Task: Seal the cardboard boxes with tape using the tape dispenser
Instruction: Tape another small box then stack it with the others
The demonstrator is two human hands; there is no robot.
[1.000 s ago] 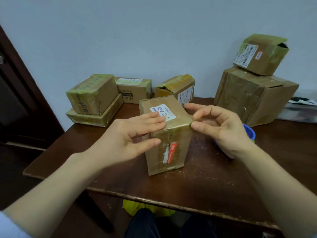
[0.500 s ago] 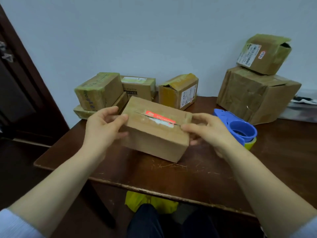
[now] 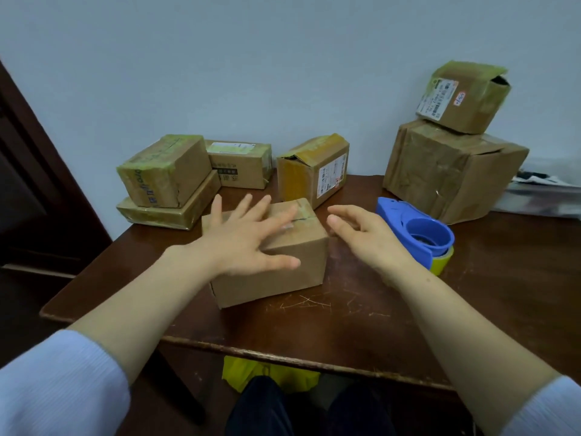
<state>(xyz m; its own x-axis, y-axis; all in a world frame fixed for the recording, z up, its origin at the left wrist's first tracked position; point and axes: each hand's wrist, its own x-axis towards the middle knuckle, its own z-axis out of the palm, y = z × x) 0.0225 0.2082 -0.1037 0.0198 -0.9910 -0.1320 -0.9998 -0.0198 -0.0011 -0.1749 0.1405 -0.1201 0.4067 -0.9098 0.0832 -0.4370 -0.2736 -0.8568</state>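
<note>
While left hand (image 3: 242, 243) lies flat on cardboard box (image 3: 276, 284), I see its fingers (image 3: 242, 206) spread straight, released, gripping nothing. Right hand (image 3: 371, 237) hovers just right of box, fingers loosely curled, holding nothing. Box sits mid-bench (image 3: 345, 325), top seam showing. Blue tape dispenser (image 3: 418, 228) rests on bench just behind right hand. Other boxes (image 3: 314, 168) stacked along bench rear.

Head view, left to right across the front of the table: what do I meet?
Box with the left hand spread flat on top → right hand, open, holding nothing → tape dispenser.
</note>
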